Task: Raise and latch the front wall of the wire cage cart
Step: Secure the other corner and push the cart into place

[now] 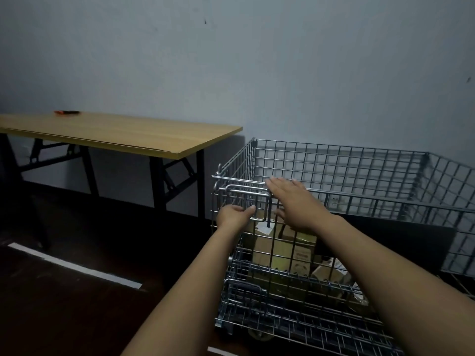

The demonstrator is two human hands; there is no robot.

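Observation:
A silver wire cage cart [334,170] stands at the right, against the wall. Its front wall [288,250] stands upright in front of me, reaching up to the top rail. A U-shaped wire latch handle [246,188] sits at the wall's upper left corner. My left hand [235,214] grips a wire of the front wall just below that handle. My right hand [295,201] lies flat, fingers spread, against the top rail and the right end of the handle. Cardboard boxes [282,250] fill the cart's bottom.
A wooden folding table [115,132] with black legs stands at the left, an orange and black tool [66,112] on its far edge. White tape lines [74,265] mark the dark floor. A black panel [385,237] leans inside the cart.

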